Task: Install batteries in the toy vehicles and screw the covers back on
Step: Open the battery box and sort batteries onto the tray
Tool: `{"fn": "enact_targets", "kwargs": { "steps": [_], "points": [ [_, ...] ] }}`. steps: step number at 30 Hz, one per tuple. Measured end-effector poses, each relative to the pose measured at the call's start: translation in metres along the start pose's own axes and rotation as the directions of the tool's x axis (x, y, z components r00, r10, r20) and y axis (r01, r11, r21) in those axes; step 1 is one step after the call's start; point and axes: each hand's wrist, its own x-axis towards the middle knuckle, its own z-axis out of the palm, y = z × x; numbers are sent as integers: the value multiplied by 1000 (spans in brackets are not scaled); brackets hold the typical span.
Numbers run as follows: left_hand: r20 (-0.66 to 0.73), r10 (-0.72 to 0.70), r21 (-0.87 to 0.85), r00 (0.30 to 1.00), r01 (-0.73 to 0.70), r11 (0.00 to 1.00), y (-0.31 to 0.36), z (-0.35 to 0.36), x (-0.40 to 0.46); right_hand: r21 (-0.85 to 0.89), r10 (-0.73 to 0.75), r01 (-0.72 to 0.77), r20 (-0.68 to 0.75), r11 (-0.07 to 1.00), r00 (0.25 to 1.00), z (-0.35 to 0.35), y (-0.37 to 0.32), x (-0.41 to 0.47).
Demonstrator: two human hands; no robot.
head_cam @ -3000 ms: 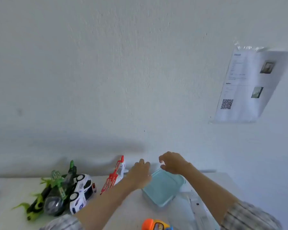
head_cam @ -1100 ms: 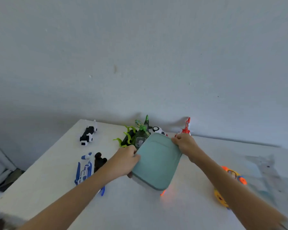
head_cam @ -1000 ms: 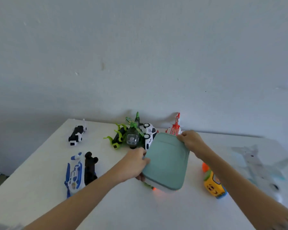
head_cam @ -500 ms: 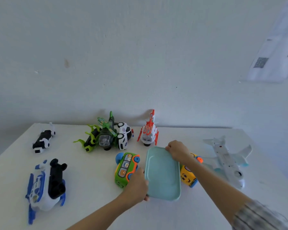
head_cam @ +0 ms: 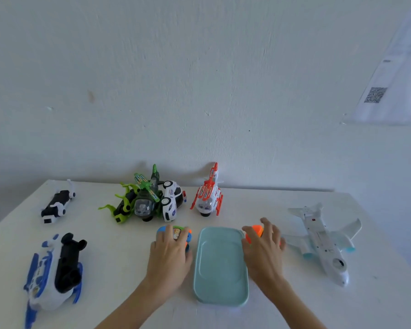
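Note:
A teal tray (head_cam: 220,264) lies flat on the white table (head_cam: 119,252), between my two hands. My left hand (head_cam: 170,255) lies palm down over a green toy bus (head_cam: 177,233) with blue and orange wheels, just left of the tray; its fingers wrap the bus. My right hand (head_cam: 262,250) covers an orange and yellow toy car (head_cam: 254,231) just right of the tray, fingers spread over it. Most of both toys is hidden under the hands. No batteries, screws or screwdriver show.
At the back stand a green helicopter (head_cam: 144,200), a white police car (head_cam: 172,200) and a red and white helicopter (head_cam: 208,198). A white plane (head_cam: 323,243) lies right. A black and white toy (head_cam: 56,205) and an upturned blue and white toy (head_cam: 55,269) lie left.
I carried the teal tray from the back of the table and set it down at the centre. Both hands have let go of its edges and moved onto the toys beside it.

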Motion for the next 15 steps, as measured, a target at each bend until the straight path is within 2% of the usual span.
{"fn": "enact_targets", "kwargs": {
  "steps": [2,4,6,10,15],
  "points": [
    [75,-111,49,991,108,993,-2,13,-1,-29,184,-181,188,983,965,5,8,-13],
    [127,-216,88,968,206,975,-3,22,-1,-5,252,-263,295,965,922,8,15,-17],
    [168,-258,104,951,243,964,-4,26,2,25,198,-216,306,976,931,6,25,-15],
    [155,-350,80,924,341,937,-26,22,4,12,142,-152,282,988,949,-5,55,-5],
    [58,-499,50,865,497,866,-82,20,3,-151,105,-73,210,986,972,-19,96,2]
  ]
}}
